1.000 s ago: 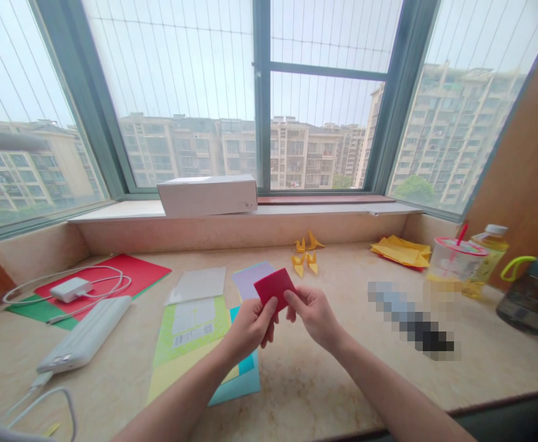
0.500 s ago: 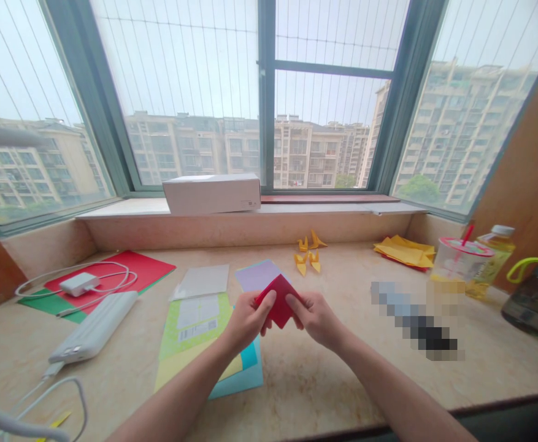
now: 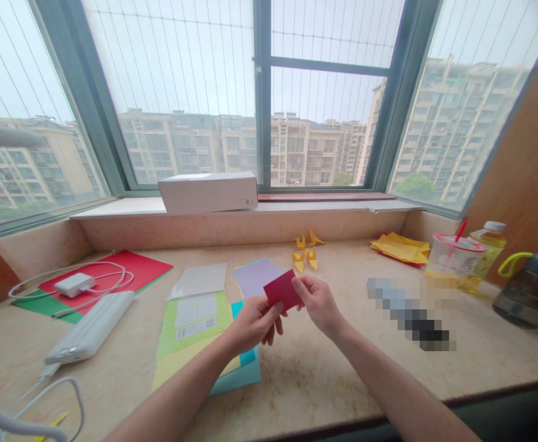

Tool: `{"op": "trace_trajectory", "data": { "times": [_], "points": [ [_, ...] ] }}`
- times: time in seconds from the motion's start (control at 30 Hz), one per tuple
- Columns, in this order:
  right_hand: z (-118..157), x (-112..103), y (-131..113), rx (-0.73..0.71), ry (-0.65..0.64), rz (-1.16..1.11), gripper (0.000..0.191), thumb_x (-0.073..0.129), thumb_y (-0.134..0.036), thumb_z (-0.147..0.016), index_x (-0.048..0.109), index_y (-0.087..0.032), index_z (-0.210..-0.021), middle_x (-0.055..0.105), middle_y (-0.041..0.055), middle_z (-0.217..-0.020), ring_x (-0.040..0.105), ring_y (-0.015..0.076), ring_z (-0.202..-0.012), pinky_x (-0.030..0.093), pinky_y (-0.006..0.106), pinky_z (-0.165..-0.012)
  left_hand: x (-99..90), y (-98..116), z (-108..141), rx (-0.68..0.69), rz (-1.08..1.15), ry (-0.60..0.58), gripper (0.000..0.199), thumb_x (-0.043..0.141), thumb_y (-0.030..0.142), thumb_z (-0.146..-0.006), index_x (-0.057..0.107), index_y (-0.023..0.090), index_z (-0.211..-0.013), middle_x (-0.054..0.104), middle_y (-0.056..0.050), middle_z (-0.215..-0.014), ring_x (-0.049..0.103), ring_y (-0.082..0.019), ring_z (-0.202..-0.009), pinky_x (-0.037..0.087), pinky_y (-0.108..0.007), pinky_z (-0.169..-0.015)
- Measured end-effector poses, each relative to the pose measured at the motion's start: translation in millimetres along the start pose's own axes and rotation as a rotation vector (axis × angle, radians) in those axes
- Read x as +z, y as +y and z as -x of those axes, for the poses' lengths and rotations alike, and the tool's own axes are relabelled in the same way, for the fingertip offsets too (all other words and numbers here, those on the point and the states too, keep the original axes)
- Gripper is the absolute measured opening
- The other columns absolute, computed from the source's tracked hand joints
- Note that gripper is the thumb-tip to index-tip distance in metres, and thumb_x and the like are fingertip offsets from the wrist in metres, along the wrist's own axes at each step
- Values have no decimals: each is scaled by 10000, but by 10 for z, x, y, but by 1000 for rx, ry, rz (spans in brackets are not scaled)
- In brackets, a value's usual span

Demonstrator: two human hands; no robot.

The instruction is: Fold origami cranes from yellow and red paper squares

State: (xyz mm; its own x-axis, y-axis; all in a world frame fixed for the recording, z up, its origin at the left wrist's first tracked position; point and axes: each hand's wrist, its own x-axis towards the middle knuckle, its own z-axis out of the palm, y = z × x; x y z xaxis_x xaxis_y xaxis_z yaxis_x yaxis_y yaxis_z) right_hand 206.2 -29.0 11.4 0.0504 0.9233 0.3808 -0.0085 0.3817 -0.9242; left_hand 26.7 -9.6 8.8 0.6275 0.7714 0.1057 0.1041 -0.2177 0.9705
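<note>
A small square of folded red paper (image 3: 280, 291) is held up over the counter between both hands. My left hand (image 3: 260, 319) pinches its lower edge, thumb on the near face, with the other fingers partly behind it. At the right corner, my right hand (image 3: 315, 301) grips the paper between thumb and fingers. Just beyond the hands stand several yellow origami cranes (image 3: 306, 248). A purple sheet (image 3: 256, 277) lies behind the paper, and a green paper packet (image 3: 197, 319) rests left of my left hand.
On the left are red sheets (image 3: 146, 270), a white charger (image 3: 74, 283) with its cable, and a white power bank (image 3: 91, 325). Yellow paper (image 3: 401, 247), a plastic cup (image 3: 455, 258), a drink bottle (image 3: 492, 245) and a dark bottle (image 3: 529, 291) stand right. A white box (image 3: 208, 193) sits on the sill.
The red paper has turned from a diamond pose to a nearly level square. My left hand has shifted to its lower edge, and my right hand has risen slightly to its right corner.
</note>
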Motion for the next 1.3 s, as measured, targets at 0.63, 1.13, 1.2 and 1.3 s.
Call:
{"op": "trace_trajectory", "data": {
  "times": [0.63,1.13,1.2,1.3],
  "points": [
    [86,29,-20,-76,-131,104,587,468,-592,-966,537,-170,-563,547,-4,-488,487,97,-449,362,224,-482,-10,24,56,-73,158,-200,622,488,732,-867,601,132,-750,673,-72,-553,580,-122,-407,408,-198,-390],
    [114,48,-40,-92,-165,147,565,436,-578,-983,570,-167,-620,581,11,-540,519,112,-486,392,233,-489,11,29,23,-44,100,9,669,429,743,-885,619,120,-734,614,-50,-464,544,-127,-341,368,-194,-345],
    [103,53,-31,-60,-202,96,544,462,-593,-966,583,-163,-656,592,11,-553,523,112,-475,392,227,-460,7,21,26,-54,91,11,662,435,729,-892,632,114,-748,614,-50,-468,558,-133,-350,369,-192,-345],
    [87,58,-15,-21,-197,89,503,520,-583,-943,605,-156,-691,597,7,-566,529,110,-466,399,222,-438,-22,32,9,-21,46,92,660,452,715,-894,648,106,-730,610,-46,-471,549,-123,-344,349,-185,-335]
  ]
}}
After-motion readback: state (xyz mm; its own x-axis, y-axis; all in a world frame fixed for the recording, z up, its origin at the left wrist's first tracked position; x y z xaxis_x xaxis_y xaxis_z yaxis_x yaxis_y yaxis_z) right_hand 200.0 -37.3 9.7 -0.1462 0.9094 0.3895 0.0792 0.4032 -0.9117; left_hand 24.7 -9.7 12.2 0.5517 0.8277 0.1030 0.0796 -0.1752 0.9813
